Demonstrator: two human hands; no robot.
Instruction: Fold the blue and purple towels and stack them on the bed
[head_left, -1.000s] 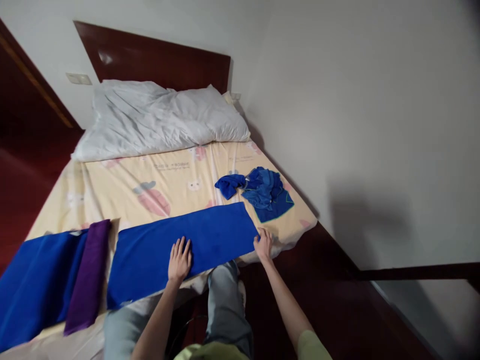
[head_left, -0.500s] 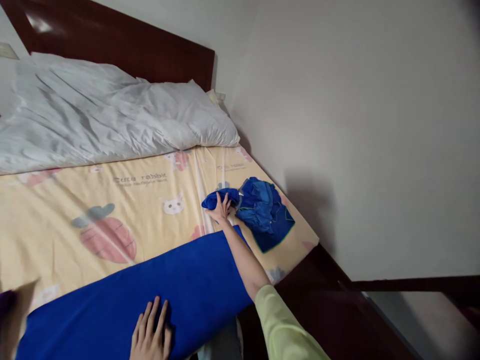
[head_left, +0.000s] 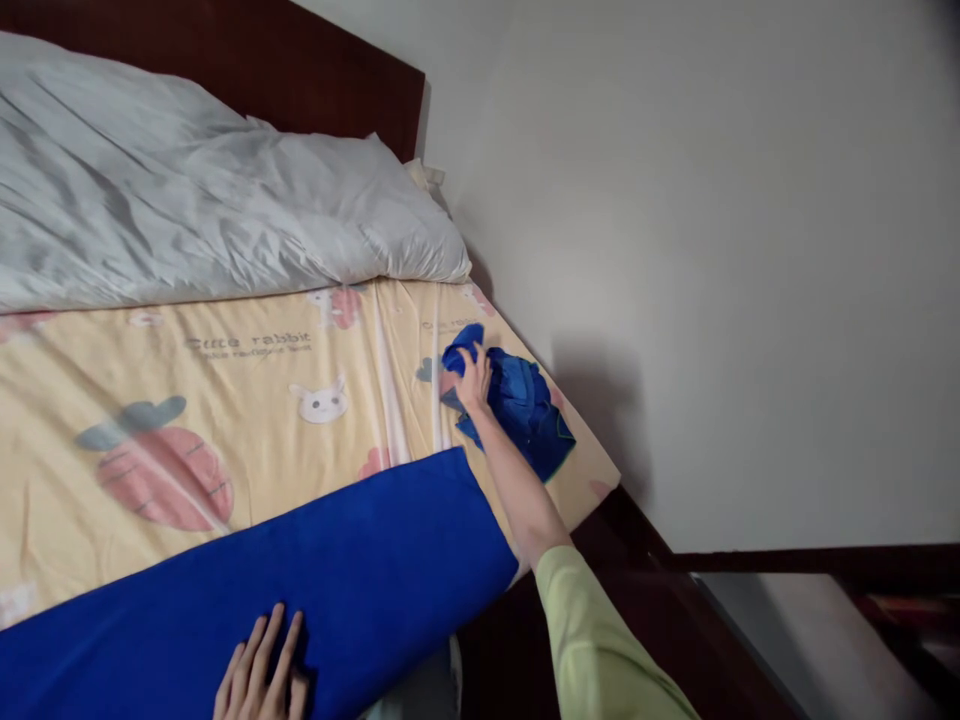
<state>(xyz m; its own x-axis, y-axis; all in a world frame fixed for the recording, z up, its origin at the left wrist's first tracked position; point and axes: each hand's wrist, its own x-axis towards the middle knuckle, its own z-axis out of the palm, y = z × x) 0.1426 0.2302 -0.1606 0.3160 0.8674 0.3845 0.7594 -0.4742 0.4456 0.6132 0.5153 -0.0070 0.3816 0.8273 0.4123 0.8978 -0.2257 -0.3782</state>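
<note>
My right hand (head_left: 474, 380) reaches over the bed and grips a small bundled blue cloth (head_left: 463, 345), its fingers curled round it. Just right of that hand lies a crumpled blue garment (head_left: 521, 400) with ruffles and green edging, partly behind my hand and forearm. My left hand (head_left: 262, 672) rests flat with fingers stretched on a long folded blue cloth (head_left: 360, 560), which runs along the near edge of the bed. What kind of item the folded cloth is, I cannot tell.
The bed has a yellow sheet (head_left: 262, 400) printed with rabbits and strawberries. A rumpled white quilt (head_left: 225, 210) lies before the dark wooden headboard (head_left: 315, 70). A plain wall (head_left: 735, 250) stands to the right, and the dark bed frame (head_left: 600, 560) shows below the mattress corner.
My right hand has moved the bundled blue cloth away from me and slightly right, closer against the ruffled garment. The left hand stays flat on the folded cloth. My view has shifted slightly.
</note>
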